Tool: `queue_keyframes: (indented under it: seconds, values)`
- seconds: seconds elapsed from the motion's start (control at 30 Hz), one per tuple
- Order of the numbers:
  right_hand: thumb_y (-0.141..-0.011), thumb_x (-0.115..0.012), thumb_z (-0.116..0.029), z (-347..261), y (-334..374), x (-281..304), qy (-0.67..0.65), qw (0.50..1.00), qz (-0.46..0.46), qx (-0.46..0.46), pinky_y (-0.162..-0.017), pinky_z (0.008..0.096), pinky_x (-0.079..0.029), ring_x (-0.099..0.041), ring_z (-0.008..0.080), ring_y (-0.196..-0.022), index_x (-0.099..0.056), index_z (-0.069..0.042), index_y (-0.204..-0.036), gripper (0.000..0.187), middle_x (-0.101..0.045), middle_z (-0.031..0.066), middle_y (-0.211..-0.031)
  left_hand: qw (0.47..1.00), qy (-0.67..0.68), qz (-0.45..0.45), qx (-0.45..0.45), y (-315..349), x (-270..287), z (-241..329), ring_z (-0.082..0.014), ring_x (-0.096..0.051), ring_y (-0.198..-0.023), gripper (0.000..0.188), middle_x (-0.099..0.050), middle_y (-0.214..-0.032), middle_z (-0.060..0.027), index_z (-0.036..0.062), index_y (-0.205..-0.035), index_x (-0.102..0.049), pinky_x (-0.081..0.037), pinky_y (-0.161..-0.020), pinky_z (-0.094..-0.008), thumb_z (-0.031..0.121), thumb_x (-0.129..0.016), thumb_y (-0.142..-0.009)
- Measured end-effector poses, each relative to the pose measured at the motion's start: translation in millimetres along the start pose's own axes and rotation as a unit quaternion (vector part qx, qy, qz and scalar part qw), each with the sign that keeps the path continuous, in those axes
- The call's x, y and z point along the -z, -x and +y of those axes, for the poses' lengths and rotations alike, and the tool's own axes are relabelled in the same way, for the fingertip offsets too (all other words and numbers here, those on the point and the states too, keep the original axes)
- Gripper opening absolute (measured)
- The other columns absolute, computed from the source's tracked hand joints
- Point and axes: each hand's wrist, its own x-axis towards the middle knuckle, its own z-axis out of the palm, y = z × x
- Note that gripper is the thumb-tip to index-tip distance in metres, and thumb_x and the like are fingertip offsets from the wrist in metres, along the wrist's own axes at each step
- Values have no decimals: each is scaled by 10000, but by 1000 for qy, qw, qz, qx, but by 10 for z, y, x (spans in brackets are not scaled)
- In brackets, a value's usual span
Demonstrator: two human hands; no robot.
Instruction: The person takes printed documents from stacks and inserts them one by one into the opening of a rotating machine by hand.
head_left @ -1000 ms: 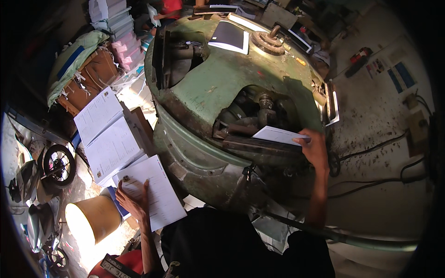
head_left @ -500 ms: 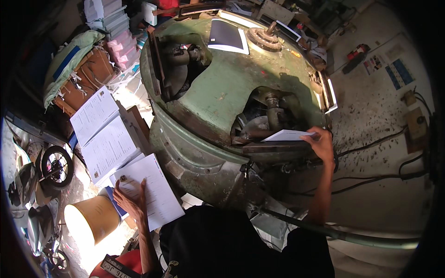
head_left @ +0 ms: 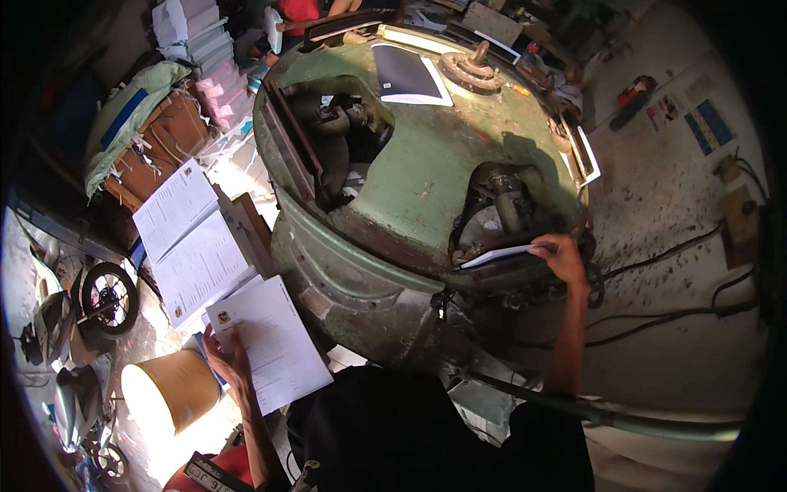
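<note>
My left hand is at the left edge of a white printed booklet on a pile, its fingers curled round the edge and partly hidden. Out to the right, my right hand pinches the end of another thin white booklet. That booklet lies along the dark metal clamp at the rim of a big round green machine, just below an opening that shows mechanical parts.
More printed stacks adjoin the pile. A dark-covered booklet lies on the machine top near a round hub. A yellowish bin and motorcycle wheel are at left; cables cross the right-hand floor. Another person is at the far side.
The machine's openings have shifted to the right as its top turned. The booklet at my right hand sits lower into the clamp. My left hand's fingers have drawn back to the pile's edge.
</note>
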Motion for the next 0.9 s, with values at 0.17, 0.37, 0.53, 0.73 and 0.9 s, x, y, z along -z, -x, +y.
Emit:
queue_keyframes:
  seconds: [0.17, 0.37, 0.53, 0.73, 0.9]
  values:
    - [-768, -799, -22, -314, 73, 49, 19, 997, 67, -13, -776, 338, -550, -711, 223, -856, -730, 6, -933, 181, -731, 135, -903, 995, 65, -78, 2, 137, 139, 1010, -124, -597, -754, 245, -662, -909, -88, -6, -1094, -615, -456, -673, -288, 222, -613, -1004]
    - [-769, -830, -163, -1059, 120, -148, -7, 992, 110, 56, -788, 307, -506, -688, 173, -847, -740, -17, -922, 230, -736, 82, -872, 938, 125, -251, -203, 430, 91, 1990, -176, -598, -831, 140, -625, -970, -104, -29, -1031, -681, -459, -706, -269, 80, -640, -954]
    - [-657, -933, -196, -1566, 196, -360, -230, 935, -228, 145, -1084, 362, -396, -550, 201, -1261, -528, 31, -1341, 827, -627, 123, -1303, 865, 309, -274, -286, 679, -120, 2474, -198, -591, -836, 132, -629, -952, -144, -57, -974, -673, -457, -708, -289, 52, -685, -900]
    - [-869, -726, 7, -1865, 426, -430, -406, 896, -167, 73, -961, 303, -475, -617, 144, -1049, -619, 65, -1198, 351, -686, 97, -1102, 826, 479, -271, -124, 909, -331, 2739, -170, -594, -980, 206, -638, -1037, -118, -50, -1111, -641, -460, -864, -311, 86, -647, -957]
    - [-906, -695, -46, -1942, 532, -155, -270, 959, 70, 50, -835, 292, -493, -621, 135, -926, -670, 30, -1008, 129, -697, 88, -1011, 906, 94, -294, -291, 534, -346, 2353, -388, -618, -1042, 435, -609, -1143, -197, -8, -1237, -592, -507, -917, -415, 94, -750, -845]
